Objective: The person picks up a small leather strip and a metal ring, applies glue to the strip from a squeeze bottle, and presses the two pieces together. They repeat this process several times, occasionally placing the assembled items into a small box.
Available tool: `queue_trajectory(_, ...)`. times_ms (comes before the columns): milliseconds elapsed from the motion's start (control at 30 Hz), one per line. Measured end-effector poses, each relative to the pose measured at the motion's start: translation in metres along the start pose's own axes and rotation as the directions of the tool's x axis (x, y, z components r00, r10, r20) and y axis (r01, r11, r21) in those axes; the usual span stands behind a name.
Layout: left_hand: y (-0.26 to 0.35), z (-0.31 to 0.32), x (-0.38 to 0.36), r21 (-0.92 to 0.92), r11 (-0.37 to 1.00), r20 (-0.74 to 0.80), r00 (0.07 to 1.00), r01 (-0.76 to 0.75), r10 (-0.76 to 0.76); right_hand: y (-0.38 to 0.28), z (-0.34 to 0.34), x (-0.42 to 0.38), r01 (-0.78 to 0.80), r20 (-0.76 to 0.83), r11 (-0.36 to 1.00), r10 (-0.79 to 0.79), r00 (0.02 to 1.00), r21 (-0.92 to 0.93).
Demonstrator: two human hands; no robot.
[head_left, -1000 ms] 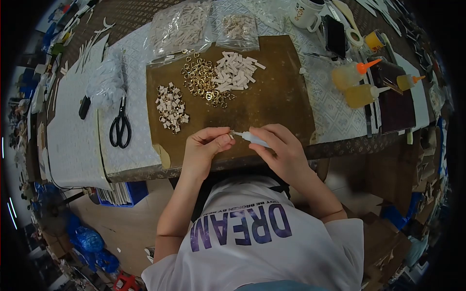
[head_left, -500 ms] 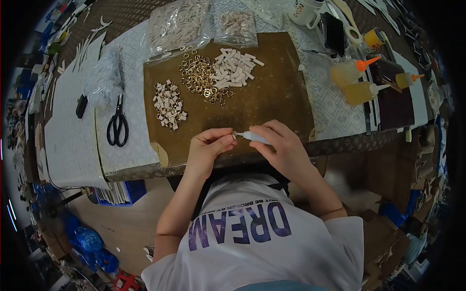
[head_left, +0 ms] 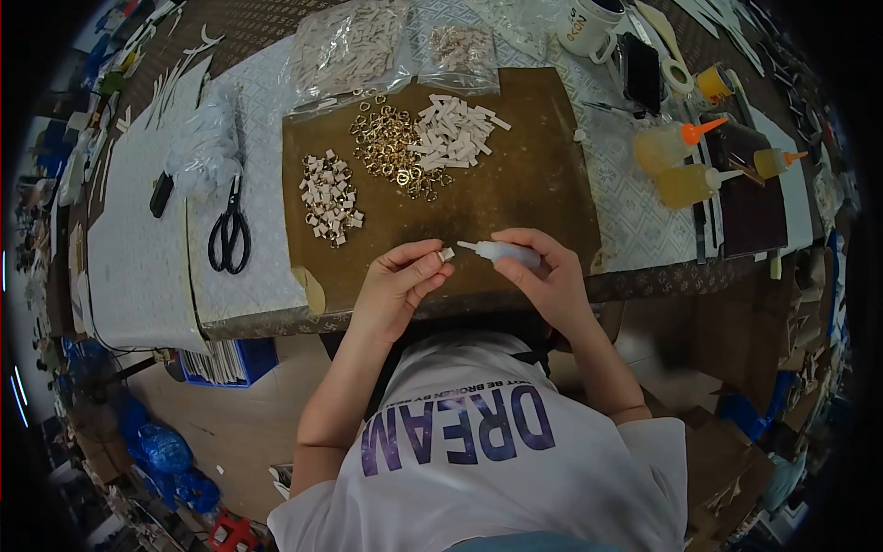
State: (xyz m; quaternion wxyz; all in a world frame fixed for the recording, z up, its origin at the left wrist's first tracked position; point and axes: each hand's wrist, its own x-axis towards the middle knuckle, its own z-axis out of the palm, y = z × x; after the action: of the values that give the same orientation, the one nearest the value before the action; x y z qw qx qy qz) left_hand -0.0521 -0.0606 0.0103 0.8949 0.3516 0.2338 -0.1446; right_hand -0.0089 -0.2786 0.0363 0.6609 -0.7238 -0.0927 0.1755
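Between the thumb and fingers of my left hand (head_left: 402, 281) is a small pale strip piece (head_left: 447, 255), pinched over the mat's front part. My right hand (head_left: 552, 276) grips a small whitish glue bottle (head_left: 509, 252) whose narrow nozzle points left. A short gap separates the nozzle tip from the strip piece. Beyond my hands, a pile of gold metal rings (head_left: 386, 143) lies against a heap of flat pale strips (head_left: 457, 131). To their left sits a pile of folded pale tabs with rings (head_left: 329, 198). All rest on a brown mat (head_left: 524, 175).
Black scissors (head_left: 229, 241) and a crumpled plastic bag (head_left: 204, 147) lie left of the mat. Filled clear bags (head_left: 348, 51) are behind it. At right stand bottles of yellow liquid (head_left: 688, 185), a phone (head_left: 639, 72), a mug (head_left: 589, 26) and tape (head_left: 678, 75).
The glue bottle has drawn back to the right from the strip piece, its nozzle now apart from it. My left hand still pinches the piece. The whole view has shifted slightly.
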Motion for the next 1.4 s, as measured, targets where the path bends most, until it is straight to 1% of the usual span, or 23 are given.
queue_trajectory(67, 0.002, 0.001, -0.001, 0.009, 1.000, 0.012, 1.000, 0.000, 0.000, 0.002, -0.002, 0.000, -0.093, 0.000, 0.975, 0.095, 0.995, 0.200)
queue_trajectory(167, 0.004, 0.003, -0.003, 0.042, 0.999, 0.012, 1.000, -0.010, 0.009, 0.007, -0.007, 0.003, -0.141, -0.002, 0.922, 0.152, 0.988, 0.362)
queue_trajectory(267, 0.004, 0.007, -0.003, 0.103, 0.994, 0.005, 0.999, -0.032, 0.032, 0.019, -0.011, 0.006, -0.062, -0.043, 0.905, 0.088, 0.995, 0.420)
queue_trajectory(367, 0.004, 0.009, -0.004, 0.147, 0.988, 0.012, 0.999, -0.046, 0.045, 0.023, -0.010, 0.010, 0.051, -0.152, 0.934, 0.003, 0.988, 0.352)
queue_trajectory(467, 0.003, 0.011, -0.004, 0.172, 0.983, 0.015, 0.998, -0.064, 0.062, 0.023, -0.013, 0.013, 0.085, -0.184, 0.947, -0.028, 0.982, 0.311)
queue_trajectory(567, 0.002, 0.011, -0.004, 0.197, 0.978, 0.010, 0.997, -0.071, 0.071, 0.028, -0.016, 0.017, 0.149, -0.260, 0.963, -0.088, 0.962, 0.223)
queue_trajectory(667, 0.002, 0.012, -0.005, 0.210, 0.975, 0.006, 0.998, -0.068, 0.068, 0.035, -0.023, 0.022, 0.153, -0.281, 0.983, -0.120, 0.952, 0.097)
queue_trajectory(767, 0.001, 0.011, -0.004, 0.212, 0.975, 0.011, 0.997, -0.072, 0.071, 0.042, -0.026, 0.029, 0.227, -0.357, 0.971, -0.239, 0.903, -0.074)
queue_trajectory(867, 0.001, 0.011, -0.004, 0.217, 0.974, 0.009, 0.997, -0.072, 0.072, 0.049, -0.029, 0.035, 0.252, -0.370, 0.946, -0.312, 0.875, -0.202)
queue_trajectory(967, 0.000, 0.011, -0.004, 0.225, 0.971, 0.017, 0.997, -0.079, 0.077, 0.058, -0.030, 0.039, 0.271, -0.379, 0.947, -0.319, 0.869, -0.175)
queue_trajectory(1067, -0.001, 0.011, -0.004, 0.231, 0.970, 0.016, 0.997, -0.078, 0.076, 0.063, -0.030, 0.041, 0.264, -0.375, 0.935, -0.339, 0.863, -0.236)
queue_trajectory(1167, -0.003, 0.009, -0.002, 0.250, 0.964, 0.038, 0.996, -0.090, 0.084, 0.066, -0.033, 0.042, 0.264, -0.345, 0.932, -0.339, 0.875, -0.248)
queue_trajectory(1267, -0.003, 0.013, -0.003, 0.224, 0.971, 0.002, 0.996, -0.088, 0.090, 0.063, -0.029, 0.041, 0.270, -0.387, 0.936, -0.341, 0.857, -0.227)
queue_trajectory(1367, -0.005, 0.008, -0.001, 0.261, 0.957, -0.012, 0.991, -0.126, 0.134, 0.061, -0.027, 0.038, 0.375, -0.474, 0.852, -0.517, 0.713, -0.365)
queue_trajectory(1400, -0.004, 0.003, 0.002, 0.282, 0.945, -0.008, 0.984, -0.167, 0.176, 0.067, -0.027, 0.035, 0.427, -0.474, 0.786, -0.612, 0.633, -0.447)
